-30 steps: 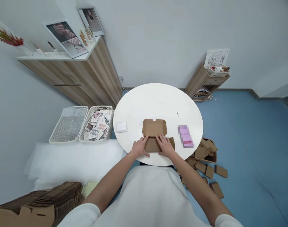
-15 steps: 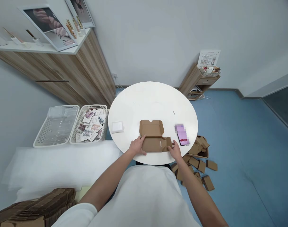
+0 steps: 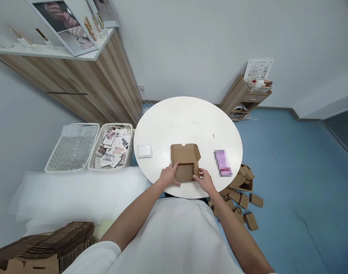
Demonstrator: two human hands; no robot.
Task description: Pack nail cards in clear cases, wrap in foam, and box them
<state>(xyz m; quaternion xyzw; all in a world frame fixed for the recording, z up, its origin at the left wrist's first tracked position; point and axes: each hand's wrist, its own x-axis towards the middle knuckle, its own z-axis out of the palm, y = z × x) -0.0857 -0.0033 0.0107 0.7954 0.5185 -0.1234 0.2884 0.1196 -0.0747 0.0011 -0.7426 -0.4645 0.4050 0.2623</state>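
A brown cardboard box [image 3: 185, 172] stands at the near side of the round white table [image 3: 188, 114], its lid with side flaps laid back away from me. My left hand [image 3: 169, 175] grips the box's left wall, thumb low by the near corner. On the right end, my right hand [image 3: 204, 179] holds the folded-up side panel between thumb and fingers. The inside of the tray part looks bare. To the left lies a white packet [image 3: 144, 151]; to the right, a pixelated purple phone-shaped thing [image 3: 223, 163].
Left of the table are a white basket of printed cards [image 3: 112, 148] and a basket of clear plastic cases [image 3: 77, 146]. White foam sheets [image 3: 77, 194] and stacked flat cardboard [image 3: 45, 247] lie nearer. Small brown boxes [image 3: 250, 220] are scattered on the floor at right.
The box's right end flap, lying flat before, is now folded up into a wall. My right hand has moved left with it; my left hand stays at the left side.
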